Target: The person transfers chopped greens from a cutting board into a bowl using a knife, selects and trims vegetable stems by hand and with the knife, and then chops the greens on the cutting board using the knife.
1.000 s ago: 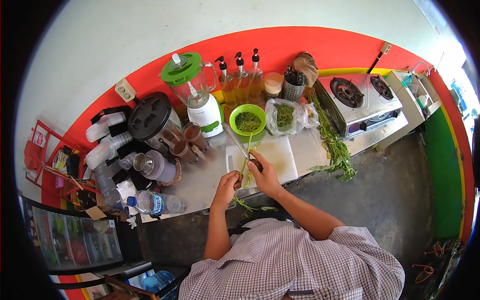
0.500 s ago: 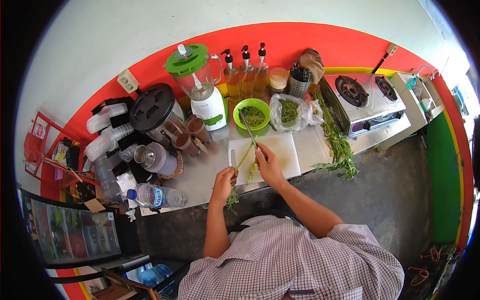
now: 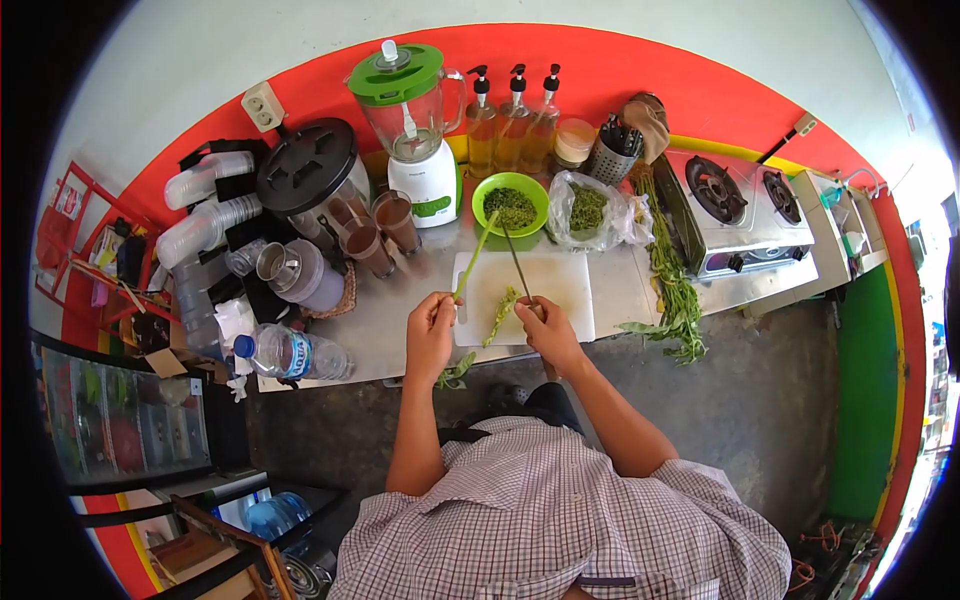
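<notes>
Green bowl (image 3: 543, 208) stands between blender (image 3: 420, 185) and plastic bag (image 3: 573, 238), near the knife (image 3: 516, 259).

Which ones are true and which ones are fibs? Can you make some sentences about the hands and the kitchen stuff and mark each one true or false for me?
1. The right hand holds a knife. True.
2. The left hand is empty. False: it holds a green stalk.
3. The green bowl has chopped greens in it. True.
4. The blender has a red top. False: its lid is green.
5. Three pump bottles stand by the wall. True.
6. The long leafy bunch lies on top of the stove. False: it lies on the counter, beside the stove.
</notes>
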Available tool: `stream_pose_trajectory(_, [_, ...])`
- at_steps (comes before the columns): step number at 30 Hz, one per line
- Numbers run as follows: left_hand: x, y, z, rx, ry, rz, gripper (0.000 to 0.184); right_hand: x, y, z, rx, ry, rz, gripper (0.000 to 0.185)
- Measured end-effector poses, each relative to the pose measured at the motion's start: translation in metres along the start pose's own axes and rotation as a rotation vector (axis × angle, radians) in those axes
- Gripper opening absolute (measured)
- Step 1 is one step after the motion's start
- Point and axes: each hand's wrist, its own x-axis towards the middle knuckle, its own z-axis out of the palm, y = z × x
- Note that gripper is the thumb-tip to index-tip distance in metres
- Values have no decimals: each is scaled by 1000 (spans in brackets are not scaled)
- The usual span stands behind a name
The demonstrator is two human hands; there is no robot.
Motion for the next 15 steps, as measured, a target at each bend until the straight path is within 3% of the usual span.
stream_pose_trajectory(1, [-2, 9, 3, -6, 11, -3, 22, -7, -12, 0, -31, -25, -59, 35])
stream_pose_trajectory(3, [-8, 28, 12, 254, -226, 1, 20, -24, -36, -1, 11, -100, -62, 30])
stream_pose_trajectory(7, [-17, 46, 37, 306, -313, 112, 18, -28, -37, -5, 265, -159, -69, 14])
stream_pose_trajectory(11, [-16, 33, 38, 389, -303, 110, 17, -37, -61, -21, 403, -47, -49, 16])
stream_pose_trajectory(13, [-15, 24, 35, 646, 30, 404, 16, -36, -60, -39, 380, -57, -66, 15])
stream_pose_trajectory(14, [-15, 23, 34, 650, 39, 403, 16, -37, -58, -48, 361, -58, -80, 15])
stream_pose_trajectory(15, [-15, 25, 33, 672, 198, 303, 18, -39, -57, -56, 325, -72, -80, 15])
